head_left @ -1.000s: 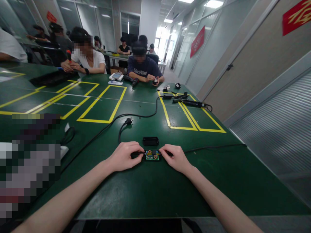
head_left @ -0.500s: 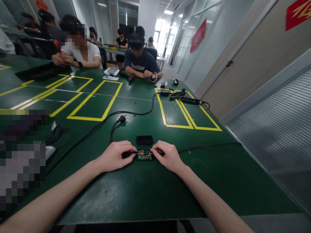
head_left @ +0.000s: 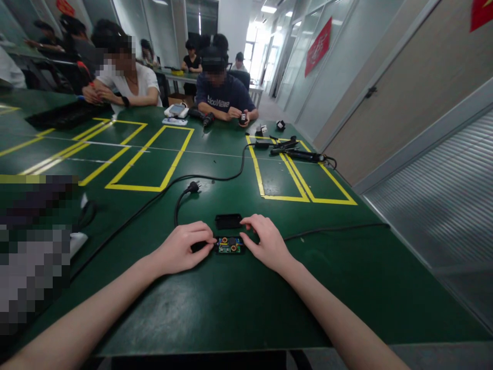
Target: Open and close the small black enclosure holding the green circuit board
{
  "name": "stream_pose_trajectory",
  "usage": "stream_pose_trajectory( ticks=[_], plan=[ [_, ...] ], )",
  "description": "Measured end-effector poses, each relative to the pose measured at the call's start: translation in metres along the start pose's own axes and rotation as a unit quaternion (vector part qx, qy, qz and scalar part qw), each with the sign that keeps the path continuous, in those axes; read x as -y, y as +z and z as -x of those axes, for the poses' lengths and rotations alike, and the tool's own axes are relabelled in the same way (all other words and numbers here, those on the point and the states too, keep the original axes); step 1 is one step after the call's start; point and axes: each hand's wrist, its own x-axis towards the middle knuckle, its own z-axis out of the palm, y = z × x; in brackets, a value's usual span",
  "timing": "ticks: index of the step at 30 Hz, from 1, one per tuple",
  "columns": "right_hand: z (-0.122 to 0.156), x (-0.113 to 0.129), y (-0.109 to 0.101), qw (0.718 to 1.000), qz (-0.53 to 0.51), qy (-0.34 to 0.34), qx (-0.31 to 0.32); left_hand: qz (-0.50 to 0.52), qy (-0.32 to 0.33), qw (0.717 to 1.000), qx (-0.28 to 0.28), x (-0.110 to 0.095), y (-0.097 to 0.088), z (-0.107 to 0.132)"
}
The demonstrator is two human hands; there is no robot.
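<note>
In front of me on the green table lies an opened power adapter, its circuit board (head_left: pixel 230 245) facing up in the lower half of a black case. Two copper-wound coils show on the board. My left hand (head_left: pixel 187 247) is closed at the board's left end, fingertips pinching the black cable (head_left: pixel 199 246) where it meets the case. At the right end, my right hand (head_left: pixel 266 241) has thumb and forefinger apart, holding nothing. Its forefinger is close to the black case cover (head_left: pixel 228 221), which lies hollow side up just beyond the board.
A mains plug (head_left: pixel 193 187) and a long black cord (head_left: pixel 154 198) lie beyond my left hand. Another cable (head_left: pixel 339 228) runs off to the right. Black tools (head_left: pixel 304 155) rest inside yellow tape. Across the table sit two people, near a drill (head_left: pixel 208 119).
My right hand has let go at the board's right end, and its forefinger has lifted away toward the case cover. The left hand stays almost where it was.
</note>
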Motion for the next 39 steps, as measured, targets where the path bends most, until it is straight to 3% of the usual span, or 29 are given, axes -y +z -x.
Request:
stream_pose_trajectory(
  ticks=[5, 10, 18, 25, 33, 39],
  plan=[
    [0.000, 0.001, 0.002, 0.998, 0.065, 0.003, -0.019, -0.095, -0.006, 0.995, -0.010, -0.009, 0.005, -0.003],
    [0.002, -0.005, 0.008, 0.995, 0.095, -0.009, 0.003, -0.115, 0.004, 0.993, -0.024, -0.002, 0.003, -0.001],
    [0.000, -0.009, 0.000, 0.996, -0.092, 0.004, 0.013, -0.114, -0.032, 0.992, 0.038, 0.010, 0.010, 0.000],
    [0.000, -0.005, 0.000, 0.961, -0.273, 0.045, -0.009, -0.046, -0.048, 0.998, 0.017, 0.003, 0.007, -0.001],
    [-0.001, 0.001, -0.004, 0.943, -0.328, 0.051, -0.024, -0.045, -0.045, 0.998, 0.020, 0.002, 0.007, 0.001],
    [0.000, 0.002, -0.008, 0.938, -0.345, 0.029, 0.009, 0.008, -0.031, 0.999, 0.010, 0.000, 0.006, 0.000]
  ],
)
